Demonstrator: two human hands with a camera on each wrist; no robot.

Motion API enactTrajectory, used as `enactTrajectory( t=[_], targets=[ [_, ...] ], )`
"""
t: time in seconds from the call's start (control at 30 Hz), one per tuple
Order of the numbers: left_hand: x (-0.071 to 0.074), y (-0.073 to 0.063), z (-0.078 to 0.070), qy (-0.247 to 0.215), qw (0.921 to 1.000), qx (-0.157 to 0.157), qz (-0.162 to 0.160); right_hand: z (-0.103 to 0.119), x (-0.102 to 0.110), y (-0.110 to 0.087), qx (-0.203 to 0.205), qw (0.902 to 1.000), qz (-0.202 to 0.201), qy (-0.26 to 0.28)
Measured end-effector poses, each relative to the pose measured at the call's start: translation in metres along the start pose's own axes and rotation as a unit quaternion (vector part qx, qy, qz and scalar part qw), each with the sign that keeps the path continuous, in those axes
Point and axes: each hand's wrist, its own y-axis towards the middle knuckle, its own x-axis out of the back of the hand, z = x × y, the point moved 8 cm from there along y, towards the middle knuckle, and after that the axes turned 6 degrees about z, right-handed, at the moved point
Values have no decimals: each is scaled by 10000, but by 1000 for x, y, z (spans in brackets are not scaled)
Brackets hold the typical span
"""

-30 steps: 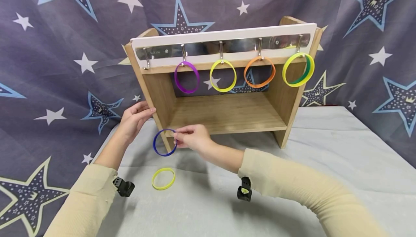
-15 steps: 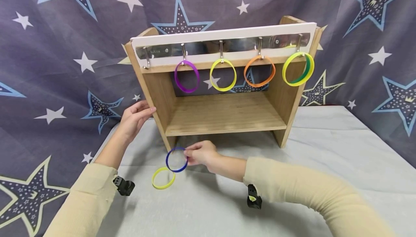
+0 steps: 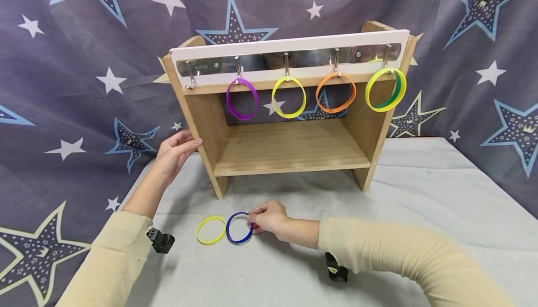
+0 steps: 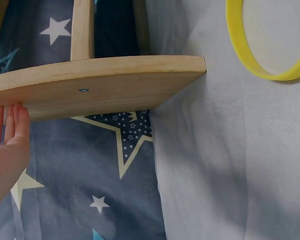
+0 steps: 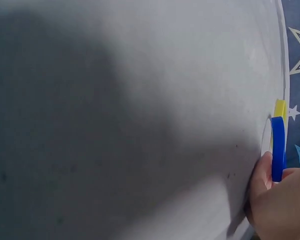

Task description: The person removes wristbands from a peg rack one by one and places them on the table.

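Note:
My right hand (image 3: 271, 218) pinches the right side of a blue silicone wristband (image 3: 228, 232), low at the table. Just left of it a yellow wristband (image 3: 198, 236) lies on the cloth; the two look close to touching. In the right wrist view the blue wristband (image 5: 278, 150) stands between thumb and fingers, with the yellow one (image 5: 280, 107) behind. With straight fingers, my left hand (image 3: 172, 157) rests against the left side panel of a wooden shelf (image 3: 290, 150). The left wrist view shows those fingertips (image 4: 10, 117) touching the panel's outer face.
A metal hook rail (image 3: 311, 58) crosses the shelf's top front. On it hang a purple wristband (image 3: 229, 103), a yellow one (image 3: 274, 103), an orange one (image 3: 318, 99) and a yellow-green pair (image 3: 369, 96). The leftmost hook (image 3: 190, 77) is bare. Star-patterned cloth (image 3: 105, 50) hangs behind.
My right hand has moved down and to the right from the shelf's left foot, bringing the blue wristband to the table beside the yellow one. My left hand has stayed put.

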Motion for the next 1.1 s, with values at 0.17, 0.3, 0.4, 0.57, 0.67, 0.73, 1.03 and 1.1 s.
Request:
enactTrajectory(
  t=[0.17,0.3,0.4,0.57,0.67,0.73,1.03,1.1],
  targets=[
    [0,1,0,6,10000,-2,-1,1,3,1,57,9999,-74,-76],
    [-1,2,-1,44,10000,16,4,5,6,1,33,9993,-157,-335],
    [-1,2,-1,30,10000,16,13,8,5,1,-52,9987,-68,-512],
    [0,0,0,-27,10000,17,3,9,2,1,-269,9982,179,-513],
    [1,-1,2,7,10000,23,5,9,3,0,-363,9977,209,-538],
    [1,-1,3,25,10000,15,2,9,4,0,-394,9973,225,-570],
    [1,-2,2,32,10000,37,-9,11,15,1,-502,9947,478,-753],
    [1,-1,2,43,10000,39,-10,11,19,1,-472,9946,532,-752]
  ],
)
